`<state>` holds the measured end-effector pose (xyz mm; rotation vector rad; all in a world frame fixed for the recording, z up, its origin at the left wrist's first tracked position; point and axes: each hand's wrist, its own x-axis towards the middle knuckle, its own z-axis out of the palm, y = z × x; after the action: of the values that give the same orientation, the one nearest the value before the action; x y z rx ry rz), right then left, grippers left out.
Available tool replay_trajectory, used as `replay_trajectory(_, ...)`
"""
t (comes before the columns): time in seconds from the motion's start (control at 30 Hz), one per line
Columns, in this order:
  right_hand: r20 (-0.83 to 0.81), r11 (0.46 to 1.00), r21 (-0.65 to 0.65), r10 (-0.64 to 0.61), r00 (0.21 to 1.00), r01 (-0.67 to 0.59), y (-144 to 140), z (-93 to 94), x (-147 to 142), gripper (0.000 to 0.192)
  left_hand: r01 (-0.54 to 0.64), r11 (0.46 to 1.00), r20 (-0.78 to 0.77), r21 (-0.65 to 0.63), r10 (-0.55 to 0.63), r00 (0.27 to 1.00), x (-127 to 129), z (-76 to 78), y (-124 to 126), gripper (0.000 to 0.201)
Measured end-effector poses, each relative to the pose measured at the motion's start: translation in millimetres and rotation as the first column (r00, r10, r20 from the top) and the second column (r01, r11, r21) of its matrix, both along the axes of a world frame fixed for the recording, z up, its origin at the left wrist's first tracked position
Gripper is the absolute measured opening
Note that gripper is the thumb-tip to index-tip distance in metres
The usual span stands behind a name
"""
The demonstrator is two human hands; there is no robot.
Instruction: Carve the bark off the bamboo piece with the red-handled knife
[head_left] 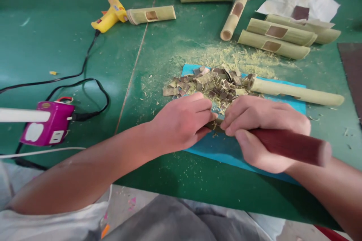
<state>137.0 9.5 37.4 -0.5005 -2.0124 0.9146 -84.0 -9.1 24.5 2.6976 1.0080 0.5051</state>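
Right hand [264, 130]: clamping a red-brown tool handle [291, 146], fingertips pressing a small bamboo piece [215, 124] over the blue mat [226, 150].
Left hand [181, 122]: fingers closing on the same piece, touching the right fingertips.
Risk: the working end is lying hidden between the hands; a slip would likely be driving it into the left fingers.
Room: chips [209, 84] crowding just beyond; a bamboo tube [296, 92] lying beside; the table's [70, 45] near edge sitting close; open surface lying left.
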Motion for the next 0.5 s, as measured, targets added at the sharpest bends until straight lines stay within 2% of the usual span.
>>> replay_trajectory(0.1,0.029,0.999,0.041,0.027,0.999,-0.028,1,-5.3,-1,0.018,0.001,0.999,-0.008,-0.034,-0.001,1.000,0,2.1,1,0.011)
replay_trajectory(0.23,0.013,1.000,-0.018,-0.016,1.000,0.016,1,-5.0,3,0.015,-0.019,0.999,-0.031,-0.049,0.018,0.999,2,4.0,1,0.014)
replay_trajectory(0.37,-0.082,0.997,-0.067,-0.048,0.995,0.042,-3,-1.1,11,0.014,-0.024,1.000,-0.066,-0.013,0.024,0.998,3,4.7,-1,0.015)
replay_trajectory(0.43,-0.140,0.975,-0.149,-0.188,0.972,0.167,-6,-1.0,14,0.018,-0.028,1.000,-0.077,-0.011,0.027,0.997,2,4.2,-2,0.015)
replay_trajectory(0.5,-0.209,0.946,-0.147,-0.317,0.925,0.290,-9,-3.3,15,0.022,-0.031,0.999,-0.078,-0.017,0.030,0.996,1,3.3,-2,0.015)
